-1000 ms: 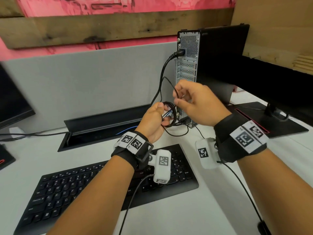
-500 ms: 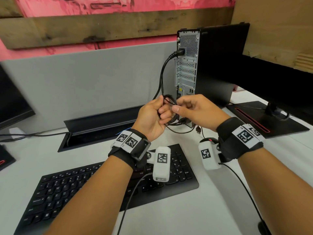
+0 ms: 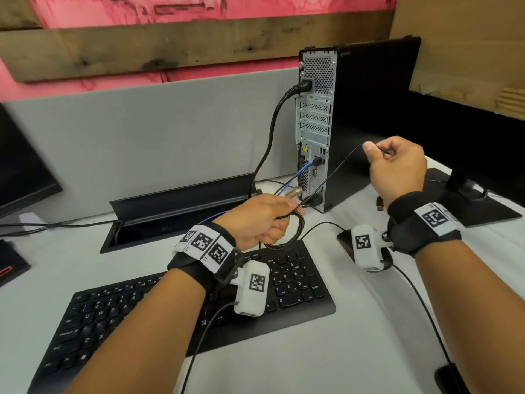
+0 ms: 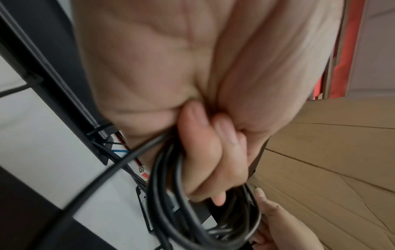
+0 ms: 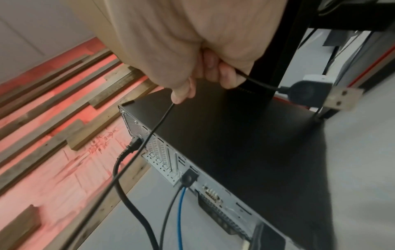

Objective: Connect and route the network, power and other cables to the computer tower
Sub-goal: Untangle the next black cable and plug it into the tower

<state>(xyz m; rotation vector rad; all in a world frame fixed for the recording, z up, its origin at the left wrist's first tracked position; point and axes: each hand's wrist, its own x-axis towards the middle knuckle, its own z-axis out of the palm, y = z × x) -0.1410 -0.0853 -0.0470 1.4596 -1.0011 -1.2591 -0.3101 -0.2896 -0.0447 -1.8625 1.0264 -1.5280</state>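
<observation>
Black computer tower (image 3: 369,115) stands at the back of the desk (image 3: 355,351), power cable (image 3: 272,120) already plugged. Your left hand (image 3: 255,220) grips the coiled thin cable (image 4: 171,194); your right hand (image 3: 397,166) pinches its free end beside the tower, USB plug (image 5: 340,97) hanging out.

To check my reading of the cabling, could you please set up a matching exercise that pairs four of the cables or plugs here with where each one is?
Things:
1. thick black power cable
2. blue network cable
3. coiled thin black cable
4. USB plug

Places:
A. gripped in the left hand
B. dangling free just past the right hand
C. plugged in near the top of the computer tower's rear panel
D. plugged in low on the tower's rear panel

Pairs: 1-C, 2-D, 3-A, 4-B
</observation>
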